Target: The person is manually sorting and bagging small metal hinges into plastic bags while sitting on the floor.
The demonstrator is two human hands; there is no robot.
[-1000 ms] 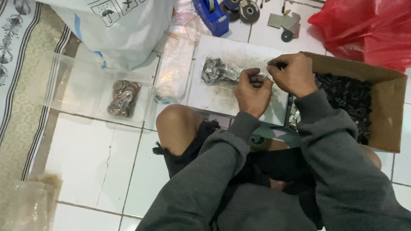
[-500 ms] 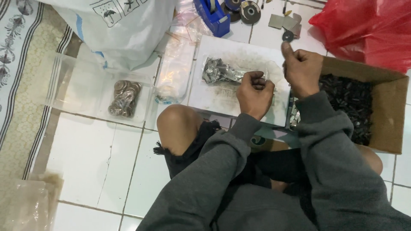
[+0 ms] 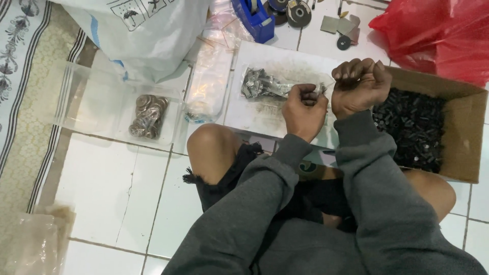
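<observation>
The left hand (image 3: 304,109) pinches the end of a clear bag (image 3: 265,84) of metal parts, which stretches away to its left. The right hand (image 3: 359,86), fisted, sits just beside it, a box (image 3: 461,147) of black pieces at its right.

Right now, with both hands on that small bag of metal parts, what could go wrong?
1. The clear bag of metal parts is gripped only at one end by the left hand and right hand; if its mouth is open there, parts could spill over the white board.
2. The open cardboard box of black parts sits against the right forearm; a nudge might scatter them.
</observation>
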